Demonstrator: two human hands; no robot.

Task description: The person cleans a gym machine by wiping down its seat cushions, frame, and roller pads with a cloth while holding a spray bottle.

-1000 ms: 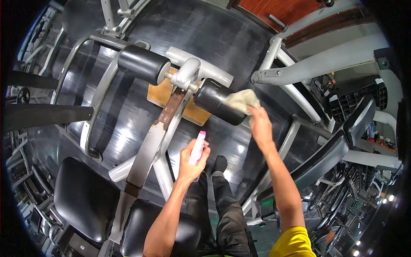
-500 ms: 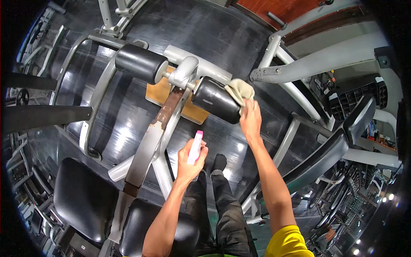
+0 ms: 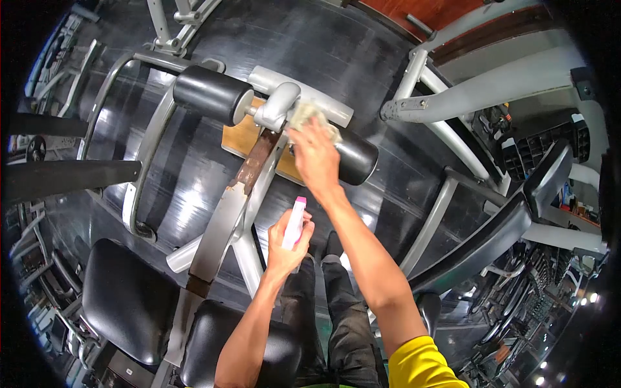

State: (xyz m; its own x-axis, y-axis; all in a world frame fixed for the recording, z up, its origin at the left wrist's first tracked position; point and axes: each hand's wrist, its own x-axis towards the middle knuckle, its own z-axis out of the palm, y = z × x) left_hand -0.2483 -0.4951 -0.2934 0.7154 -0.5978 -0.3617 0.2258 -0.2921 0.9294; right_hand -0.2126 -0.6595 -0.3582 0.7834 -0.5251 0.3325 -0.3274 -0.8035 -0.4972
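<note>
My right hand [image 3: 315,157] presses a pale cream cloth [image 3: 315,116] onto the inner end of the right black foam roller [image 3: 357,157]. That hand and the cloth are a little blurred and cover part of the roller. Lower down, my left hand [image 3: 289,242] is wrapped round a spray bottle with a white and pink trigger head [image 3: 295,223]; the fingers hide most of its body. A second black roller [image 3: 210,96] sits at the left on the same bar, beyond the grey metal joint [image 3: 277,107].
The machine's grey beam [image 3: 223,223], its paint worn, runs from the rollers down to black padded seats [image 3: 126,301]. A wooden board [image 3: 236,139] lies beneath the rollers. To the right stands a black padded bench [image 3: 482,242]. Grey frames rise on both sides.
My right hand has moved left along the right roller with the cloth, from its outer end to its inner end. The left hand with the spray bottle has stayed in place.
</note>
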